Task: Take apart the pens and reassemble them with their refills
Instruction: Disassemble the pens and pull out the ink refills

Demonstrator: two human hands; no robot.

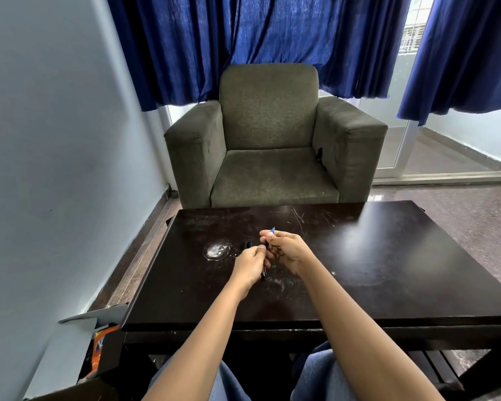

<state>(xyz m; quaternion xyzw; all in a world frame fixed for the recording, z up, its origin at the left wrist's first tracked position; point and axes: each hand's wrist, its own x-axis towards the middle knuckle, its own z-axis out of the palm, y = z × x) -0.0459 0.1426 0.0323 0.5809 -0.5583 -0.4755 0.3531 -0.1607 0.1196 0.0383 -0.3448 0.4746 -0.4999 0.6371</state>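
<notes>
Both hands meet over the middle of a dark wooden table (359,270). My left hand (249,266) grips a dark pen barrel (264,272) whose lower end sticks out below the fingers. My right hand (284,248) pinches a small blue pen part (272,229) that pokes up above the fingertips. The two hands touch, and what lies between them is hidden. Two dark pen pieces (248,245) lie side by side on the table just behind my left hand.
A white smudge (216,250) marks the table left of the hands. A green armchair (272,134) stands close behind the table. An open cardboard box (99,342) with an orange packet sits on the floor at the left. Blue curtains hang behind.
</notes>
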